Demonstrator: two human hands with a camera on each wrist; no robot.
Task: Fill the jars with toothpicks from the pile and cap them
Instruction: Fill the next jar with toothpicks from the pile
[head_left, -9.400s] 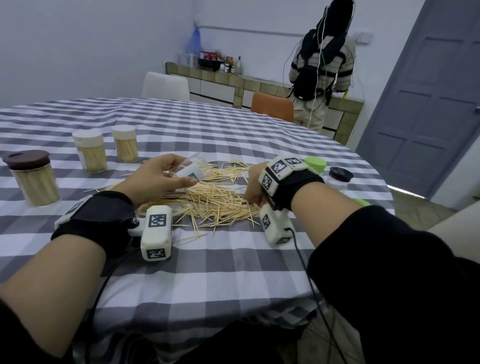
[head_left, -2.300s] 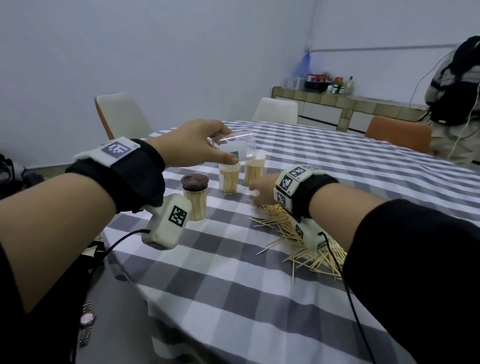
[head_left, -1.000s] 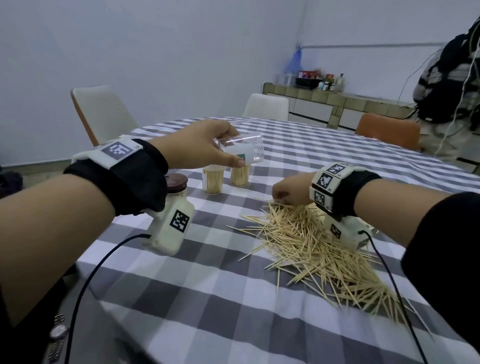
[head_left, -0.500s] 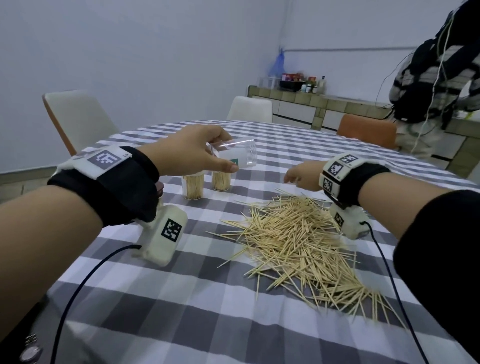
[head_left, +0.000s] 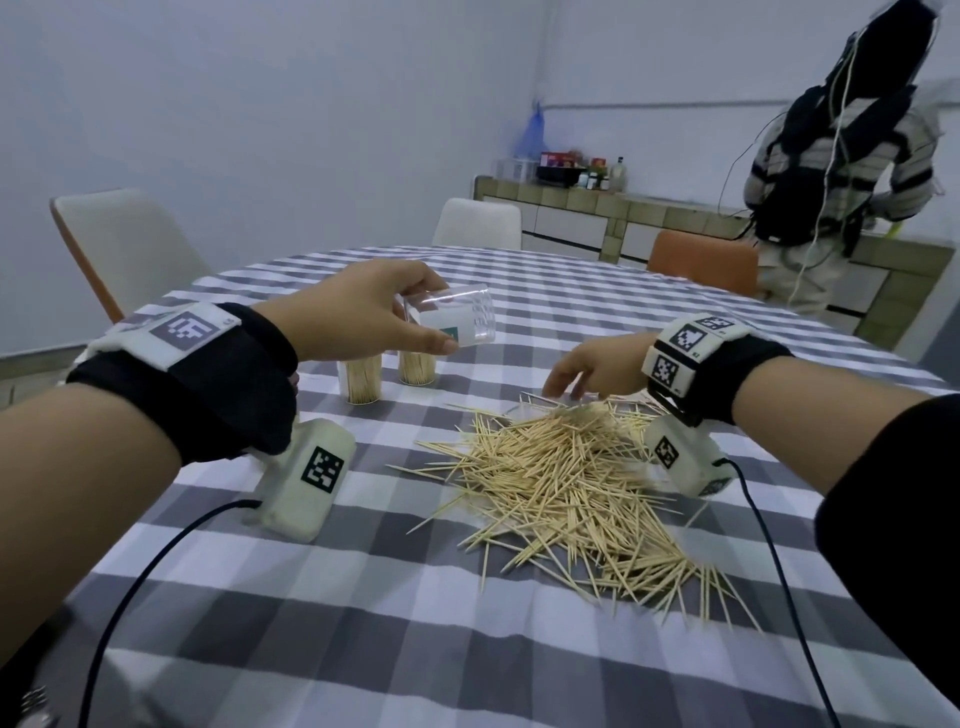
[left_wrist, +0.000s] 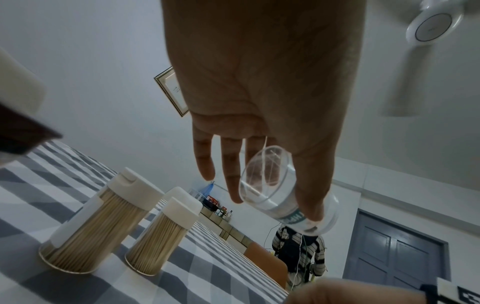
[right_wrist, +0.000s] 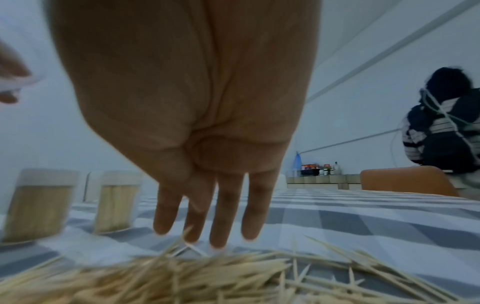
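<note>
The left hand (head_left: 363, 312) fingers (left_wrist: 231, 179) curl round a clear jar (head_left: 457, 322), held tilted. The right hand (head_left: 597, 366) fingers (right_wrist: 221, 216), straight and slightly spread, hover just above the toothpick pile (head_left: 566, 483) on the counter (head_left: 363, 597).

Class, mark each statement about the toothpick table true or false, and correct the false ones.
1. The left hand holds a clear jar on its side in the air. True.
2. That jar is packed with toothpicks. False: it looks nearly empty.
3. The right hand grips a lid. False: its fingers are straight, reaching down over the toothpick pile.
4. Two filled jars with white caps stand on the checked tablecloth. True.
</note>
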